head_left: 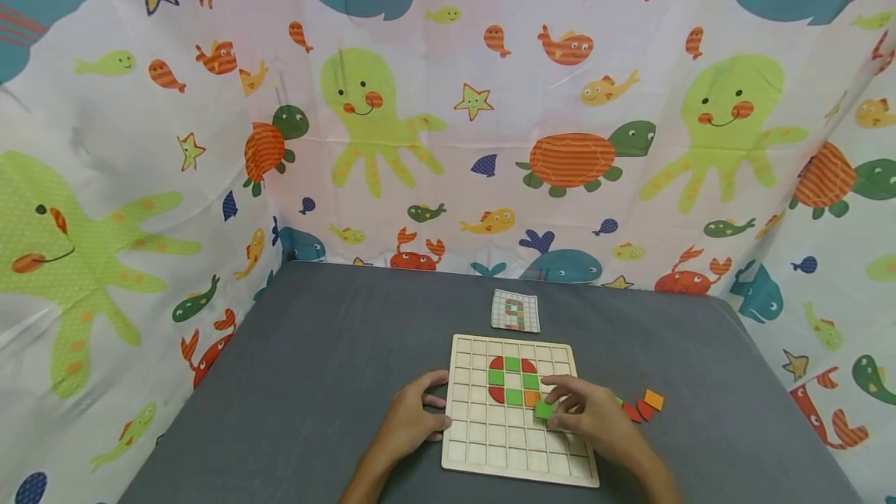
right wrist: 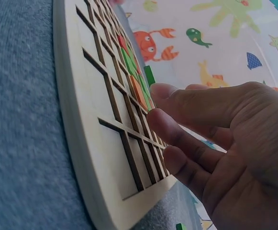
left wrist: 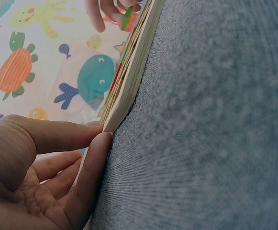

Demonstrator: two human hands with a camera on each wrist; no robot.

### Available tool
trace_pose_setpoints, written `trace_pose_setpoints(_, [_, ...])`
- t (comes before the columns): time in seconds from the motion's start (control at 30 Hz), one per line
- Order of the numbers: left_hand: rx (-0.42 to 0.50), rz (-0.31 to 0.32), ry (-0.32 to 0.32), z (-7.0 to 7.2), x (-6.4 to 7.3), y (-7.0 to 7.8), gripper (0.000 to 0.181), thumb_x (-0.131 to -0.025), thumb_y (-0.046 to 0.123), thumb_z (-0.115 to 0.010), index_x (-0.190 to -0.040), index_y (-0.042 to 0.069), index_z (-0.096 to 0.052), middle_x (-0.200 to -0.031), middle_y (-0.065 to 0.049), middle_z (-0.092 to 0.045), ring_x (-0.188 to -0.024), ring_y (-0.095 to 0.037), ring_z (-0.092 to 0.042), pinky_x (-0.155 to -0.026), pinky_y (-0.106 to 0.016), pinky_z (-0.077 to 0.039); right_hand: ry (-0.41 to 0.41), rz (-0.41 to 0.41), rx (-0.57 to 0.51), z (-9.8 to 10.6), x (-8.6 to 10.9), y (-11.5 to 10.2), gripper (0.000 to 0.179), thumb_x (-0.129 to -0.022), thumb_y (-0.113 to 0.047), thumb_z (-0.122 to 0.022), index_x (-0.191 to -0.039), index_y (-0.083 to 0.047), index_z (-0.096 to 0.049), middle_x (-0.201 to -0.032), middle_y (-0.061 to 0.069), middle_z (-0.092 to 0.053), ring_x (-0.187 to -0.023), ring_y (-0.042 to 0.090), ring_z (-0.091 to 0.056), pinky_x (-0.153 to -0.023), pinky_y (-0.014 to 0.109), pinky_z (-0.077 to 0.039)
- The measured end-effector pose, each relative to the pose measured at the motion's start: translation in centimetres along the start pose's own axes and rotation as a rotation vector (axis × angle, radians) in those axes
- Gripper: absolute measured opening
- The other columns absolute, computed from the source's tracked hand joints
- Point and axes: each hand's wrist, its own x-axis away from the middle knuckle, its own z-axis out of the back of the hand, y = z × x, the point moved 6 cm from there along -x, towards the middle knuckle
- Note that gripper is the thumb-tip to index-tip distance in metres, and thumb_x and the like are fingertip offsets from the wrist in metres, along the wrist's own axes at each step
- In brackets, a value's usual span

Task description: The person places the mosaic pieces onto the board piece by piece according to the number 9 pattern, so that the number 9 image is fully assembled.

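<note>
A square wooden grid board [head_left: 485, 453] lies on the grey cloth. Set in its cells is a ring of red quarter-round, green square and orange square tiles [head_left: 513, 397]. My left hand [head_left: 409, 418] holds the board's left edge; the left wrist view shows the thumb and a finger [left wrist: 93, 158] at the rim. Over the board, my right hand [head_left: 591, 414] pinches a green square tile [head_left: 544, 410], just below and right of the orange tile [head_left: 532, 397]. In the right wrist view this green tile [right wrist: 149, 75] sits tilted at the fingertips.
Behind the board lies a pattern card [head_left: 515, 310] showing a coloured grid. To the right are loose tiles, among them an orange square [head_left: 654, 400] and red pieces [head_left: 644, 410], partly hidden by the right hand. A sea-animal printed curtain [head_left: 455, 138] surrounds the table.
</note>
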Motion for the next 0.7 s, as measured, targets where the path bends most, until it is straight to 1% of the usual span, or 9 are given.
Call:
trace_pose_setpoints(0.23, [-0.007, 0.005, 0.001, 0.0, -0.1, -0.1, 0.074, -0.076, -0.013, -0.081, -0.145, 0.004, -0.061, -0.140, -0.019, -0.065, -0.103, -0.026, -0.070, -0.056, -0.037, -0.064, -0.017, -0.036, 0.031, -0.6, -0.2, 0.1, 0.054, -0.085, -0.006, -0.087, -0.135, -0.004, -0.068, -0.101, 0.002, -0.075, -0.084, 0.012, -0.071, -0.072, 0.024, -0.060])
trace_pose_setpoints(0.37, [-0.030, 0.016, 0.001, 0.0, -0.2, -0.2, 0.073, -0.077, -0.012, -0.080, -0.145, 0.005, -0.062, -0.139, -0.017, -0.065, -0.103, -0.025, -0.069, -0.056, -0.036, -0.064, -0.025, -0.027, 0.029, -0.8, -0.3, 0.0, 0.054, -0.085, -0.003, -0.086, -0.135, -0.002, -0.068, -0.101, 0.003, -0.074, -0.083, 0.012, -0.070, -0.073, 0.024, -0.060])
trace_pose_setpoints(0.53, [-0.046, 0.020, 0.003, 0.0, -0.2, -0.3, 0.072, -0.077, -0.011, -0.080, -0.145, 0.005, -0.062, -0.140, -0.016, -0.065, -0.103, -0.025, -0.069, -0.057, -0.035, -0.064, -0.030, -0.025, 0.038, -1.0, -0.4, 0.0, 0.054, -0.084, -0.004, -0.088, -0.134, -0.003, -0.069, -0.100, 0.003, -0.073, -0.085, 0.012, -0.069, -0.074, 0.024, -0.059])
trace_pose_setpoints(0.7, [-0.045, 0.008, -0.004, -0.1, -0.1, -0.3, 0.072, -0.078, -0.010, -0.080, -0.146, 0.005, -0.061, -0.139, -0.018, -0.065, -0.104, -0.026, -0.069, -0.057, -0.035, -0.064, -0.028, -0.018, 0.043, -1.1, -0.3, 0.0, 0.054, -0.084, -0.005, -0.088, -0.134, -0.003, -0.069, -0.100, 0.002, -0.073, -0.085, 0.012, -0.068, -0.074, 0.024, -0.059])
